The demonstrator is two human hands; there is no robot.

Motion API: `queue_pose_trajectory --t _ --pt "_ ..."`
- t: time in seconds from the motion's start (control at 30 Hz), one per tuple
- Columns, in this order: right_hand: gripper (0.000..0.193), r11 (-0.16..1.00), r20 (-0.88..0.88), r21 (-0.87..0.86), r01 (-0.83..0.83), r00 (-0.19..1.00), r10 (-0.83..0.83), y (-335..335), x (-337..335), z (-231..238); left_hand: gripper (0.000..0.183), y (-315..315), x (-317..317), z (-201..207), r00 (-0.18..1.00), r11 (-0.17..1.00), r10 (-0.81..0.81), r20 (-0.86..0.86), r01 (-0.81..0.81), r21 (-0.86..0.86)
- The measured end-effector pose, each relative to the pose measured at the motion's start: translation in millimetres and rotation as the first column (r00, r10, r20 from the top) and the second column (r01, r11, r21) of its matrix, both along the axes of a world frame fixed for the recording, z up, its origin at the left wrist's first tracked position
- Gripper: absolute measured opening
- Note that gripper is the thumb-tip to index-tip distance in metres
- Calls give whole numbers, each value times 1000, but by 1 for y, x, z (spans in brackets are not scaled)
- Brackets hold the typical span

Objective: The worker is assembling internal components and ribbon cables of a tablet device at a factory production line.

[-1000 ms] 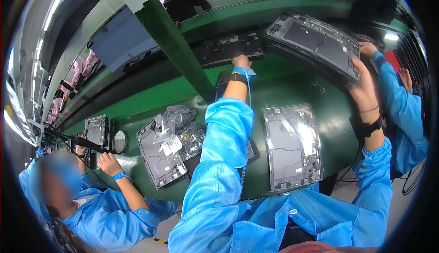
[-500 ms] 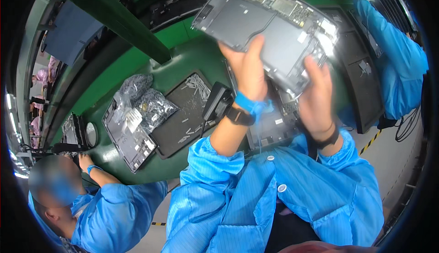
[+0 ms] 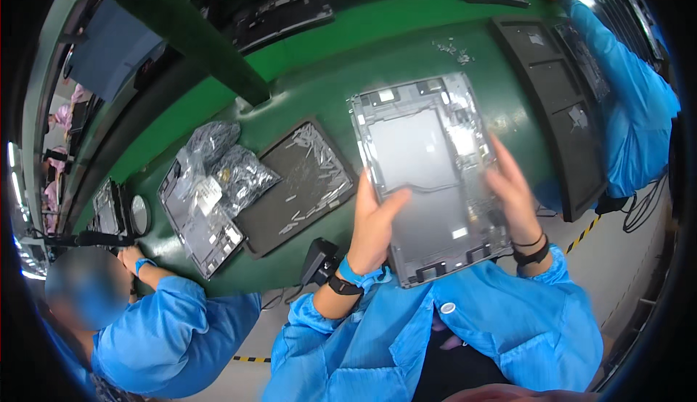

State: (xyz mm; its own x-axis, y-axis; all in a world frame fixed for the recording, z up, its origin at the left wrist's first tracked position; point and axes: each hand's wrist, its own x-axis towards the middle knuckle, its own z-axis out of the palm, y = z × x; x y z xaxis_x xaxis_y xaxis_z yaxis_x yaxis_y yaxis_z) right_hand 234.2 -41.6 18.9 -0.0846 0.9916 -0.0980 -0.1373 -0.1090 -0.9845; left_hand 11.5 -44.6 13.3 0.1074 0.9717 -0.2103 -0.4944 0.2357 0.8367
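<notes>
Between both hands I hold an opened laptop base (image 3: pixel 421 217), its inside facing up. A large flat grey battery fills much of it, a thin black cable crosses the middle, and a circuit board runs along the right side. My left hand (image 3: pixel 374 224) clasps the left edge, thumb over the inner face and the other fingers mostly hidden. My right hand (image 3: pixel 514 195) grips the right edge near the circuit board. The near end of the base is close to my blue smock (image 3: pixel 465 315). Whatever lies directly beneath it is hidden.
A dark tray (image 3: pixel 290 199) with small pale strips lies left on the green bench (image 3: pixel 327 100), beside plastic bags of parts (image 3: pixel 236 173) on another laptop part (image 3: pixel 210 249). Small bits (image 3: pixel 457 50) lie beyond. A compartmented black tray (image 3: pixel 555 104) stands right. Co-workers sit left and right.
The laptop base has come down and nearer to me, turned about a quarter turn. Both hands moved with it and still hold it. Another laptop part seen beneath earlier is now out of sight.
</notes>
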Motion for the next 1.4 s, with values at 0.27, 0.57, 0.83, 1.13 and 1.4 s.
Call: queue_pose_trajectory --t 0.27,0.57,0.83,1.13,1.4 --pt "75 992 -57 -37 -119 991 117 42 -2 -3 62 39 -4 -41 973 1000 25 -229 -21 17" --pt "17 794 751 544 -271 579 -317 135 58 24 86 16 -13 -20 869 981 64 -491 36 191" --pt "8 677 877 463 -572 185 -443 219 60 -24 33 10 -57 3 797 962 266 -543 -178 209" --pt "8 665 887 437 -605 168 -430 224 62 -27 28 12 -84 3 771 969 243 -589 -214 120" --pt "13 764 621 633 -124 670 -406 198 33 -12 19 44 -66 32 253 899 366 -896 152 411"
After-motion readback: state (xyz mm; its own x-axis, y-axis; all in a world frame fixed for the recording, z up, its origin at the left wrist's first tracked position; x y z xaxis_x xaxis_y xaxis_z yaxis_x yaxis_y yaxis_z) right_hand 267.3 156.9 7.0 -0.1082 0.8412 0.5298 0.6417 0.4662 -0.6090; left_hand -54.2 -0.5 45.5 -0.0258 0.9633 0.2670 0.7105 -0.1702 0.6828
